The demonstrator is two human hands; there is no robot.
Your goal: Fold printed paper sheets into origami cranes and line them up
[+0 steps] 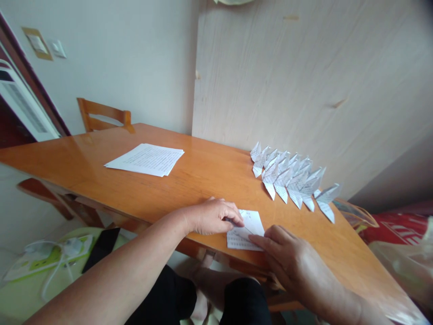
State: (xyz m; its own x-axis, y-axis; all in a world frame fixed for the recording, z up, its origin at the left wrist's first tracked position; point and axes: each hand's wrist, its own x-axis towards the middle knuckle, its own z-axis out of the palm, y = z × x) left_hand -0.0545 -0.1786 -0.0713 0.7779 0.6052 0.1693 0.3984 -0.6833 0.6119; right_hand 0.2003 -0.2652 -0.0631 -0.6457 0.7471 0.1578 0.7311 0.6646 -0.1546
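Observation:
A small folded sheet of printed paper [246, 229] lies at the near edge of the orange wooden table [203, 176]. My left hand [213, 216] rests knuckles-up on the paper's left side, fingers curled and pressing down on it. My right hand [287, 259] comes in from the lower right, its fingers laid together on the paper's lower right corner. A row of several folded paper cranes [291, 178] lies further back on the table to the right. A stack of printed sheets [146, 159] sits to the left, beyond my left hand.
A wooden chair [101, 115] stands at the table's far end by the wall. A pale wood panel [304, 72] rises behind the table. On the floor left are a power strip with cables [50, 257] and a dark phone [101, 248]. Red packaging and plastic bags [399, 243] lie right.

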